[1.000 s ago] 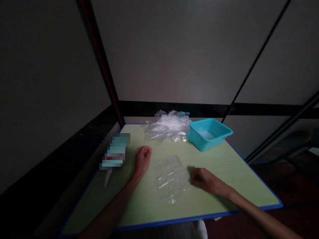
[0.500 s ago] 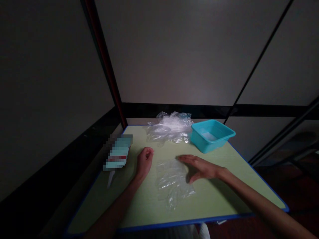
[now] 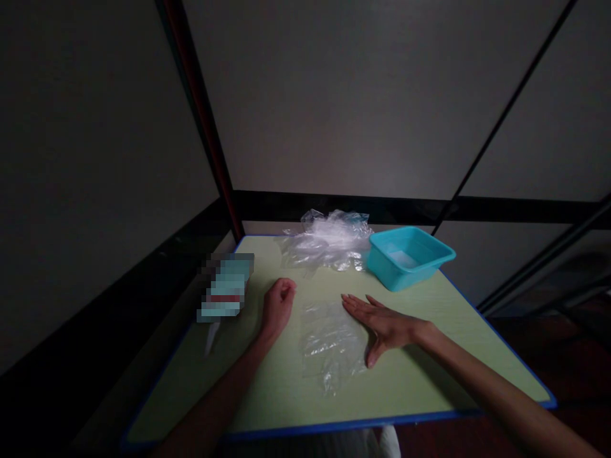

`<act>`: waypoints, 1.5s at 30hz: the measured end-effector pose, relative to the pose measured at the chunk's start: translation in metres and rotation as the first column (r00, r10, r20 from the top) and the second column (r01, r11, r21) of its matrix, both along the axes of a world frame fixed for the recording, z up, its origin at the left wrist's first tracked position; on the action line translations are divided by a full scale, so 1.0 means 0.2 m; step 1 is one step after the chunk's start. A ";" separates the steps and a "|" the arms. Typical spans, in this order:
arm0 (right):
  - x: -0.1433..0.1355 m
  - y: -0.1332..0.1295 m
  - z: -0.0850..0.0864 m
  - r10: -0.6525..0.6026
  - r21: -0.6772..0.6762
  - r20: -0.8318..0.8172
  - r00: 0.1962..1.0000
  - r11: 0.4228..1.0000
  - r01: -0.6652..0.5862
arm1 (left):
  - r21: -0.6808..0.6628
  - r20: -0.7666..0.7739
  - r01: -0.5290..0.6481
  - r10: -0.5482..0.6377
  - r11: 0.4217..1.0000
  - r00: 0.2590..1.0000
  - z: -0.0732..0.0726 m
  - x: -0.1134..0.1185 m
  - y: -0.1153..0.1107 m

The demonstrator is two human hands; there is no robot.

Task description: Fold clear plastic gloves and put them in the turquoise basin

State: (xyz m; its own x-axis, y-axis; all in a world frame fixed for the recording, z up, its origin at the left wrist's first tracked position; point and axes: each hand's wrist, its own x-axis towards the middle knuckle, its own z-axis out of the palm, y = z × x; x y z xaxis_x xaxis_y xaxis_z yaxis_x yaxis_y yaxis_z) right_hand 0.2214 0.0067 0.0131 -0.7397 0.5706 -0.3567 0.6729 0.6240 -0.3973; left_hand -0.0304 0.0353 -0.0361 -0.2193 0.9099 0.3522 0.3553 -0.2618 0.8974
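Note:
A clear plastic bag (image 3: 329, 346), slightly wrinkled, lies flat on the pale green table. At its right edge my right hand (image 3: 386, 324) is spread open, palm down, with the fingertips at the upper right corner and the thumb lower down the same side. To the left of the bag and apart from it, my left hand (image 3: 278, 308) rests on the table, its fingers curled into a loose fist. Nothing shows in that fist. A heap of clear plastic bags (image 3: 329, 238) lies beyond both hands at the far edge.
A turquoise plastic basin (image 3: 394, 277) with something whitish inside stands at the back right. On the left is a pixelated light green box-like thing (image 3: 226, 289), with a thin white strip (image 3: 210, 338) below it. Blue edging (image 3: 305, 429) borders the table (image 3: 420, 388). Walls rise behind and left.
My right hand has come down and spread flatter along the bag's right edge, its thumb shifting toward me. My left hand has stayed curled in the same place.

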 end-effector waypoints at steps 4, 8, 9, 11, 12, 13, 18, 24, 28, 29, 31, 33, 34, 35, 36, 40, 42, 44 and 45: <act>0.00 0.05 -0.03 -0.018 0.003 -0.027 0.999 1.000 0.018 | 0.005 -0.020 0.001 -0.001 1.000 1.000 -0.01 0.00 0.01; 0.02 0.11 -0.05 -0.030 0.009 -0.052 0.998 0.999 0.030 | 0.006 -0.055 -0.004 0.004 1.000 0.998 -0.01 0.00 0.01; 0.03 0.12 -0.05 -0.027 0.011 -0.063 0.998 1.000 0.027 | 0.006 -0.067 -0.005 0.006 1.000 0.998 -0.01 0.00 0.01; 0.04 0.12 -0.05 -0.017 0.016 -0.107 0.994 1.000 0.019 | 0.007 -0.096 -0.006 0.007 1.000 0.995 0.00 -0.01 0.00; 0.05 0.12 -0.05 -0.019 0.025 -0.143 0.990 0.999 0.023 | 0.008 -0.113 -0.007 0.008 1.000 0.994 0.00 -0.01 0.00; 0.05 0.12 -0.05 -0.030 0.041 -0.185 0.982 0.998 0.038 | 0.011 -0.132 -0.006 0.008 1.000 0.991 0.00 -0.01 0.00; -0.02 0.04 -0.06 -0.099 0.211 -0.310 0.946 0.963 0.170 | 0.043 -0.263 0.100 -0.086 0.994 0.961 0.06 0.05 -0.08; -0.15 -0.04 -0.14 -0.165 0.371 -0.211 0.964 0.899 0.235 | -0.134 -0.751 0.406 -0.360 0.904 0.553 0.12 0.23 -0.23; -0.17 -0.04 -0.18 -0.175 0.416 -0.175 0.969 0.879 0.233 | -0.188 -0.835 0.399 -0.360 0.898 0.416 0.10 0.29 -0.26; -0.17 -0.04 -0.19 -0.172 0.429 -0.166 0.971 0.874 0.228 | -0.193 -0.842 0.395 -0.358 0.898 0.403 0.09 0.29 -0.25; -0.17 -0.04 -0.20 -0.170 0.459 -0.153 0.974 0.860 0.222 | -0.202 -0.848 0.389 -0.360 0.899 0.389 0.07 0.29 -0.25; -0.17 -0.04 -0.22 -0.169 0.483 -0.156 0.973 0.846 0.225 | -0.213 -0.850 0.387 -0.365 0.897 0.380 0.05 0.28 -0.24; -0.17 -0.04 -0.22 -0.168 0.492 -0.163 0.972 0.840 0.227 | -0.215 -0.850 0.385 -0.366 0.898 0.378 0.04 0.27 -0.24; -0.17 -0.04 -0.23 -0.165 0.499 -0.169 0.972 0.836 0.229 | -0.215 -0.852 0.384 -0.365 0.898 0.377 0.04 0.27 -0.24; -0.17 -0.04 -0.23 -0.163 0.504 -0.174 0.971 0.832 0.230 | -0.214 -0.853 0.383 -0.363 0.899 0.376 0.04 0.27 -0.25; -0.17 -0.05 -0.23 -0.160 0.514 -0.172 0.972 0.827 0.227 | -0.208 -0.857 0.375 -0.353 0.903 0.375 0.05 0.26 -0.25; -0.17 -0.05 -0.24 -0.155 0.516 -0.177 0.972 0.826 0.226 | -0.197 -0.860 0.369 -0.341 0.908 0.380 0.04 0.24 -0.25; -0.17 -0.05 -0.24 -0.153 0.518 -0.182 0.971 0.825 0.227 | -0.188 -0.865 0.362 -0.328 0.913 0.380 0.03 0.22 -0.25; -0.17 -0.05 -0.24 -0.154 0.518 -0.182 0.971 0.825 0.228 | -0.186 -0.868 0.358 -0.324 0.915 0.377 0.03 0.21 -0.25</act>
State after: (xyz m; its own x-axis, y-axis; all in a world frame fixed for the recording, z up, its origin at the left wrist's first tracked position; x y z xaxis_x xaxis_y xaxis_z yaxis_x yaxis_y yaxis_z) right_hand 0.1876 -0.0029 -0.0342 -0.6134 0.7787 0.1318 0.7678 0.6270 -0.1313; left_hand 0.0122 -0.0154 -0.0307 0.5438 0.8188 0.1838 0.8068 -0.5704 0.1541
